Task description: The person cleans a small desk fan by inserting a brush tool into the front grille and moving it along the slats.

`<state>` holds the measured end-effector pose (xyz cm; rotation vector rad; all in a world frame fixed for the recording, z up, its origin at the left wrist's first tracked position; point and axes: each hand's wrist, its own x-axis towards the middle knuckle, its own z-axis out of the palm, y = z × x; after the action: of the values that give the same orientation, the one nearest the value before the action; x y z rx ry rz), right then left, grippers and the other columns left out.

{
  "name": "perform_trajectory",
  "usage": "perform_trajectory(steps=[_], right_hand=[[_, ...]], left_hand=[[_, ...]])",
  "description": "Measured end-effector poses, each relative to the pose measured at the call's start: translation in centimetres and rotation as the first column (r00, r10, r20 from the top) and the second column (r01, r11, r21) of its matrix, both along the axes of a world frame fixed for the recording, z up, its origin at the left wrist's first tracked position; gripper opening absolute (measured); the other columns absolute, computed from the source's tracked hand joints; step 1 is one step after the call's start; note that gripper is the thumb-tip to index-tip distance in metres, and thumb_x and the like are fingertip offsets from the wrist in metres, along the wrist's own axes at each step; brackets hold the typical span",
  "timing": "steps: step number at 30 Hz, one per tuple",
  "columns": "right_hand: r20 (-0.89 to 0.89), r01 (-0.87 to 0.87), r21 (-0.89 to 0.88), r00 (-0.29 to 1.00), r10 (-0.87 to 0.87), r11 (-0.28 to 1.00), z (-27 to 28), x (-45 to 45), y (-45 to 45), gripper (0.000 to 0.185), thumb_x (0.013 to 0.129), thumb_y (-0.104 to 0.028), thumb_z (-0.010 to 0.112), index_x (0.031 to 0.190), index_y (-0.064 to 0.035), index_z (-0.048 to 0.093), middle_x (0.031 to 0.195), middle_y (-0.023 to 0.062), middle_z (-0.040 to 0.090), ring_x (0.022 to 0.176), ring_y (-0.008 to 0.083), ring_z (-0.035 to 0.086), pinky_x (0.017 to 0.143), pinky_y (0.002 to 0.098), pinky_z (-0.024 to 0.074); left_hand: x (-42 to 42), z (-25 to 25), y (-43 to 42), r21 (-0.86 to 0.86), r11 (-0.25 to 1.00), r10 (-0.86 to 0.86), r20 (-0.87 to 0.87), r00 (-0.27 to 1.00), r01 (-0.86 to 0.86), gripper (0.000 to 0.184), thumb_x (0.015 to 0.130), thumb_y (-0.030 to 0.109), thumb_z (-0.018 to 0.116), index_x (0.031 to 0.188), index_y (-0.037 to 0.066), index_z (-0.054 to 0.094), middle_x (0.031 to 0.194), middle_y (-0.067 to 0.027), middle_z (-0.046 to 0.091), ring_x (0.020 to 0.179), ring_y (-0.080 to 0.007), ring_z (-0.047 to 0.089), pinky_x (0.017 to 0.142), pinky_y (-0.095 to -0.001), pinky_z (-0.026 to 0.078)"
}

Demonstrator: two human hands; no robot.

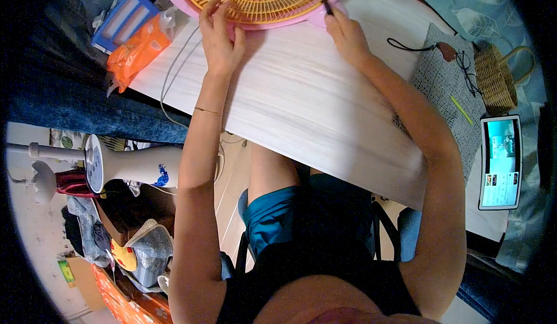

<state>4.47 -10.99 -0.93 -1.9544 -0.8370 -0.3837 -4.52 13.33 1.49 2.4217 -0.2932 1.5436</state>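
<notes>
A pink fan [318, 16] with a yellow grille [255, 9] lies at the far edge of the view, its top cut off by the frame. My left hand [221, 44] rests at the fan's lower left rim, fingers apart and bent, fingertips touching the grille. In my right hand [350, 38] is a slim tool with a black handle [328, 7], gripped near the fan's lower right rim. The tool's thin end reaches over the grille and blurs there, so its exact kind cannot be made out.
A white table [313, 98] carries the fan. An orange bag [136, 51] and a blue-framed item [125, 22] lie left. To the right are a woven basket [496, 80], a grey mat [438, 92], a yellow-green pen [462, 110] and a lit phone [500, 161]. A cable [168, 86] hangs left.
</notes>
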Motion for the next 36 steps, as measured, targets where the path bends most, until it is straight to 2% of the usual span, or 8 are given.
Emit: perform_trajectory(steps=[2,5,14,17,23,26,29,36], right_hand=[[-0.112,0.061,0.159,0.993,-0.044,0.985,0.3,0.2,-0.1,0.023,0.088,-0.025,0.044,0.089,-0.0025,0.05,0.064,0.0163,0.053,0.06,0.0316,0.054,0.055,0.0406,0.0413],[-0.064,0.038,0.183,0.998,-0.026,0.982,-0.9,1.7,-0.1,0.03,0.092,-0.029,0.037,0.075,-0.0049,0.043,0.052,0.0003,0.04,0.047,0.0088,0.039,0.045,0.0253,0.0322],[-0.05,-0.099,0.078,0.993,0.103,0.992,-0.7,1.0,0.1,0.032,0.092,-0.031,0.037,0.074,-0.0051,0.044,0.053,-0.0003,0.041,0.043,0.0085,0.038,0.042,0.0249,0.0321],[-0.153,-0.073,0.001,0.986,0.072,0.997,-0.5,1.1,-0.1,0.027,0.088,-0.027,0.045,0.086,-0.0009,0.049,0.061,0.0111,0.051,0.055,0.0256,0.051,0.053,0.0371,0.0411],[0.065,-0.077,-0.177,0.994,0.09,0.981,-0.2,-0.2,0.1,0.03,0.086,-0.032,0.048,0.085,-0.002,0.05,0.069,0.0182,0.056,0.063,0.0363,0.055,0.056,0.0427,0.0429],[0.095,0.012,-0.023,0.995,-0.01,1.0,-0.7,0.3,0.2,0.028,0.087,-0.031,0.046,0.086,-0.0032,0.05,0.064,0.0158,0.055,0.056,0.032,0.054,0.054,0.0404,0.0429],[-0.159,0.044,0.188,0.987,-0.014,0.981,-0.2,0.8,-0.2,0.027,0.087,-0.03,0.045,0.089,-0.0042,0.051,0.06,0.0127,0.053,0.051,0.0263,0.053,0.051,0.0377,0.0424],[-0.121,-0.075,-0.054,0.99,0.068,0.996,-0.5,1.0,-0.1,0.027,0.088,-0.03,0.044,0.09,-0.0038,0.051,0.06,0.0136,0.053,0.054,0.0279,0.054,0.052,0.038,0.0422]], left_hand=[[0.1,-0.1,0.0,-0.072,0.996,-0.054,0.009,0.999,0.054,0.054,0.067,0.005,0.053,0.12,0.003,0.041,0.112,-0.0218,0.04,0.1,-0.0357,0.042,0.088,-0.0399,0.037],[0.0,0.1,0.2,-0.061,0.996,-0.076,-0.094,0.993,0.07,0.057,0.067,0.005,0.053,0.122,0.003,0.039,0.111,-0.0221,0.04,0.1,-0.036,0.042,0.089,-0.0399,0.036],[-0.3,0.4,-0.2,-0.049,0.999,-0.004,-0.035,0.999,0.003,0.051,0.068,0.004,0.053,0.118,0.006,0.046,0.122,-0.0202,0.033,0.11,-0.0358,0.035,0.092,-0.0408,0.034],[-0.4,0.5,-0.5,-0.074,0.997,-0.034,-0.012,0.999,0.033,0.05,0.067,0.003,0.053,0.117,0.006,0.047,0.121,-0.0205,0.034,0.112,-0.0362,0.034,0.094,-0.041,0.033],[0.0,-0.1,0.0,-0.103,0.992,-0.075,-0.047,0.996,0.07,0.053,0.067,0.005,0.05,0.12,0.005,0.044,0.12,-0.021,0.037,0.113,-0.0348,0.036,0.098,-0.0403,0.029],[-0.3,0.2,-0.5,-0.107,0.994,-0.038,-0.034,0.999,0.035,0.057,0.067,0.004,0.053,0.123,0.004,0.039,0.112,-0.0193,0.042,0.105,-0.0332,0.041,0.091,-0.0384,0.035],[-0.3,0.2,-0.2,-0.079,0.996,-0.052,-0.099,0.994,0.044,0.056,0.068,0.005,0.052,0.123,0.005,0.041,0.107,-0.0187,0.044,0.101,-0.0325,0.043,0.089,-0.0377,0.036],[-0.4,0.2,-0.2,-0.057,0.998,-0.031,-0.051,0.998,0.028,0.049,0.067,0.007,0.052,0.116,0.007,0.049,0.12,-0.0212,0.034,0.111,-0.0367,0.035,0.095,-0.0414,0.03]])
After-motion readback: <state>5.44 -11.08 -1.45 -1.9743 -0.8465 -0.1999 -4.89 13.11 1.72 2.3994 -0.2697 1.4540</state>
